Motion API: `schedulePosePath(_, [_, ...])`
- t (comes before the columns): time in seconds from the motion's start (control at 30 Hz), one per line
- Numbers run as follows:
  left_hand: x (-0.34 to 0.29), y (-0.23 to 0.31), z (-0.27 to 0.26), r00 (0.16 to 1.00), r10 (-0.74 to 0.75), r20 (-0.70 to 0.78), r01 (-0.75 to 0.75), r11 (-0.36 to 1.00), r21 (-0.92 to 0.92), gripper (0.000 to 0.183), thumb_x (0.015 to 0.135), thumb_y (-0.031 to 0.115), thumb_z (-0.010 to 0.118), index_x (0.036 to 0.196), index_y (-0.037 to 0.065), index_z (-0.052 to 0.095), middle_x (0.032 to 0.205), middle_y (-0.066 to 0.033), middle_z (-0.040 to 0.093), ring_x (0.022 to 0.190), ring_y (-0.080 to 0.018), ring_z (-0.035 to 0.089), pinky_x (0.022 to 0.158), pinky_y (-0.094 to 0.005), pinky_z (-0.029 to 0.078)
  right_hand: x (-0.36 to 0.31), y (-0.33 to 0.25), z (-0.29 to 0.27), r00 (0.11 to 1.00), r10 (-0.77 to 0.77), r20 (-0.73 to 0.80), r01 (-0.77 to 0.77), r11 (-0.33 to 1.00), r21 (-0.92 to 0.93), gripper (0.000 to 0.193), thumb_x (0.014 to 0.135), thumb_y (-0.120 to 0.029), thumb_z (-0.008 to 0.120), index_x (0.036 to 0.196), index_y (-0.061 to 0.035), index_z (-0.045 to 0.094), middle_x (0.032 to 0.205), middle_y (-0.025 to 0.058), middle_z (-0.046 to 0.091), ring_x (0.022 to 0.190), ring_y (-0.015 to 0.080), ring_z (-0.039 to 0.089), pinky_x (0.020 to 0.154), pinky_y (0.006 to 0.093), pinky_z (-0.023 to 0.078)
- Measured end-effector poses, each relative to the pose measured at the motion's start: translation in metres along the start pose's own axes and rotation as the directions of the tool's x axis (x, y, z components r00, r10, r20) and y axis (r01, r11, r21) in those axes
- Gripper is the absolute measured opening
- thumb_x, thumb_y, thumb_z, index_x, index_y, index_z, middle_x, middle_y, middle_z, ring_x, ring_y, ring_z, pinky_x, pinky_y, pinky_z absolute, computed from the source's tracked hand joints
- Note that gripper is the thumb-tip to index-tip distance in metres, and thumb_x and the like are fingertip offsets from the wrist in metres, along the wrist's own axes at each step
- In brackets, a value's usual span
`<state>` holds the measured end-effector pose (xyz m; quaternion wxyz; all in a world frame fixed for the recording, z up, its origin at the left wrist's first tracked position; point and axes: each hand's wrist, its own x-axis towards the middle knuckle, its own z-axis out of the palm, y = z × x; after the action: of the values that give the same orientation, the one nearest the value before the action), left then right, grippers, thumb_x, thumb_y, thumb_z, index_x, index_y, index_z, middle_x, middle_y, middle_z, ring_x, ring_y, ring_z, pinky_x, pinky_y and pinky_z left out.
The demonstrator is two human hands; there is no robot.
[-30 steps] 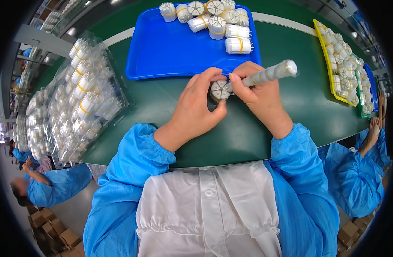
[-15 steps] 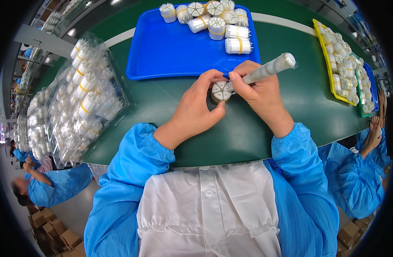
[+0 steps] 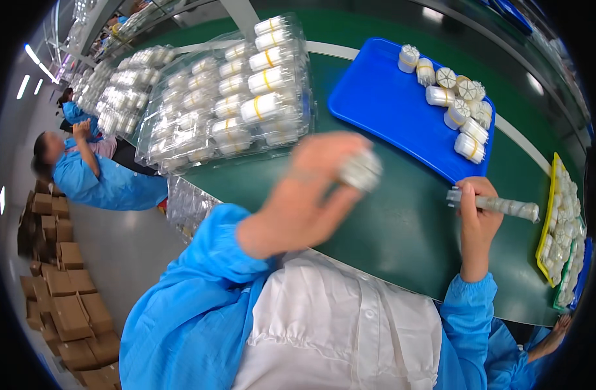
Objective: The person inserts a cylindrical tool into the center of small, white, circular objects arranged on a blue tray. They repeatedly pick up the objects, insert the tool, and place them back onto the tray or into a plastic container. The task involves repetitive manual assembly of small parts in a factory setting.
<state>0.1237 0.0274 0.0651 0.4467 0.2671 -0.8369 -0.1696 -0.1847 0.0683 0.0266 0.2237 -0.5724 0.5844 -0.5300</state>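
Blue tray [image 3: 389,97] as reference. Left hand [image 3: 304,195], blurred, fingers and thumb closed round a white cylinder [image 3: 361,171], over the green surface [image 3: 389,240] on the wearer's side of the tray. Right hand [image 3: 478,218] grips a film-wrapped tool [image 3: 520,208] just off the tray's near corner; contact with tray: can't tell. Packed cylinders [image 3: 267,82] sit left of the tray, loose bundles [image 3: 469,148] in its right part. Step reads as transfer, tool idle. Next move calls for a steady left grip, tool kept well apart.
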Motion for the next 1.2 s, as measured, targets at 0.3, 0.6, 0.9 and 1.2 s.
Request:
schedulePosePath(0.3, [-0.03, -0.057, -0.133, 0.939, -0.31, -0.15, 0.342, 0.784, 0.518, 0.057, 0.081, -0.008, 0.045, 0.135, 0.004, 0.058, 0.131, -0.0197, 0.059, 0.122, -0.0358, 0.055, 0.107, -0.0429, 0.041, -0.004, -0.002, 0.011, 0.995, -0.09, 0.044, 0.093, 0.994, -0.056, 0.012, 0.092, -0.005, 0.067, 0.082, 0.0017, 0.065, 0.081, 0.0095, 0.064, 0.075, 0.0188, 0.06, 0.068, 0.0327, 0.047])
schedulePosePath(0.6, [0.041, -0.019, -0.031, 0.974, -0.026, -0.227, 0.116, 0.912, 0.394, 0.031, 0.083, -0.006, 0.053, 0.11, 0.002, 0.066, 0.109, -0.0157, 0.067, 0.104, -0.0343, 0.062, 0.092, -0.0413, 0.049, -0.004, -0.002, 0.015, 0.986, -0.143, 0.084, 0.148, 0.987, -0.058, 0.008, 0.089, -0.005, 0.071, 0.082, -0.0008, 0.068, 0.08, 0.0099, 0.067, 0.072, 0.0211, 0.064, 0.063, 0.0329, 0.05])
schedulePosePath(0.9, [0.176, -0.072, 0.17, 0.991, 0.134, 0.002, -0.114, 0.835, 0.539, 0.042, 0.084, 0.003, 0.066, 0.126, 0.005, 0.059, 0.12, -0.0185, 0.062, 0.109, -0.0402, 0.061, 0.093, -0.0465, 0.052, -0.002, 0.007, 0.014, 0.955, -0.289, 0.066, 0.296, 0.942, -0.156, 0.014, 0.083, -0.008, 0.079, 0.08, -0.006, 0.065, 0.076, 0.0065, 0.064, 0.064, 0.0259, 0.065, 0.057, 0.036, 0.051])
schedulePosePath(1.2, [0.173, -0.095, 0.155, 0.986, -0.067, 0.151, -0.01, 0.888, 0.459, 0.038, 0.082, 0.012, 0.069, 0.12, 0.006, 0.065, 0.114, -0.0161, 0.064, 0.102, -0.0377, 0.064, 0.088, -0.0444, 0.054, 0.0, 0.006, 0.008, 0.963, -0.27, 0.0, 0.269, 0.956, -0.118, 0.014, 0.082, -0.009, 0.079, 0.08, -0.0048, 0.066, 0.074, 0.0076, 0.065, 0.063, 0.0258, 0.065, 0.056, 0.0354, 0.05])
